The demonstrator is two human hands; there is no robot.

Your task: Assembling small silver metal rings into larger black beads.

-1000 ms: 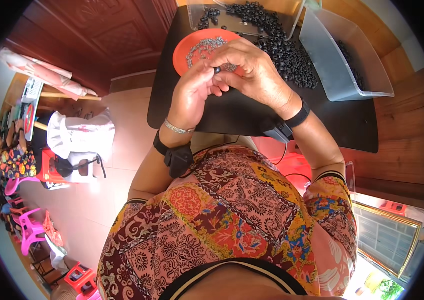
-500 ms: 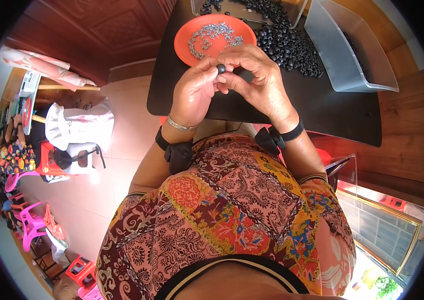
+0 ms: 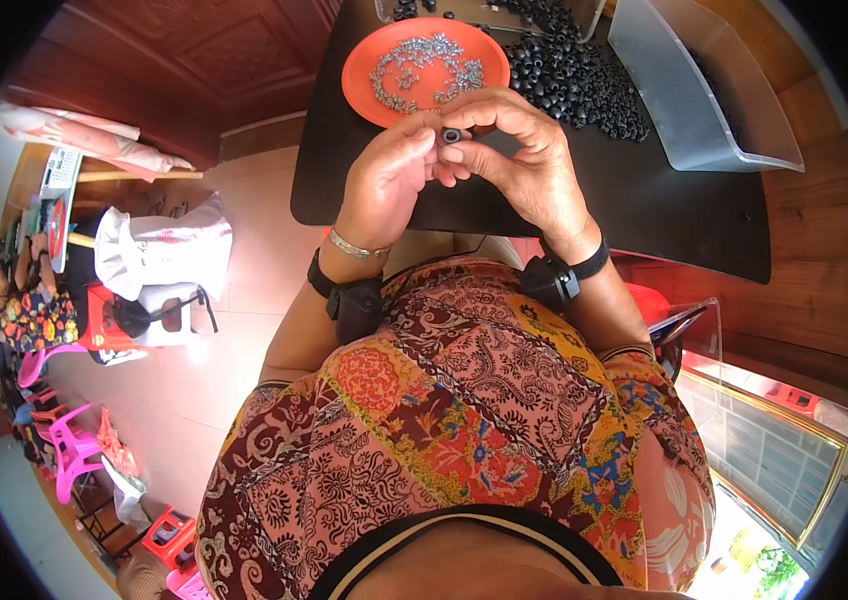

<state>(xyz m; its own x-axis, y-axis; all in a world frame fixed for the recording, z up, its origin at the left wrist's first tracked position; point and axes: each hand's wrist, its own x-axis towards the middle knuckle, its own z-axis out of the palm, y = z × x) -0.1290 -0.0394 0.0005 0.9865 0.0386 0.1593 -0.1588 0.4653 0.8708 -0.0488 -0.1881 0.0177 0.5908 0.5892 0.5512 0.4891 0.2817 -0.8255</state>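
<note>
Head view, looking down: both hands meet above the near edge of the black table (image 3: 644, 210). The left hand (image 3: 384, 185) and the right hand (image 3: 524, 160) pinch a small black ring-shaped part (image 3: 452, 134) between their fingertips, thumbs and forefingers closed on it from both sides; the remaining fingers curl loosely. The part sits in the air just in front of the orange plate (image 3: 364, 60), which carries a scatter of small silver metal pieces (image 3: 424, 65). To the right of the plate lies a heap of black rings (image 3: 574, 85) like the one held, and beyond it a clear plastic bin (image 3: 704, 110) rests at the table's far right. A black band wraps each wrist, and the left wrist also wears a thin silver bracelet (image 3: 354, 245).

The grip looks fine but slight: the part is tiny and held only at the tips, so a slip of either thumb could probably drop it onto the lap or the tiled floor (image 3: 244, 300) below, since the hands hang over the table's edge. A sleeve or wrist swinging forward could also nudge the plate and spill the metal pieces.
</note>
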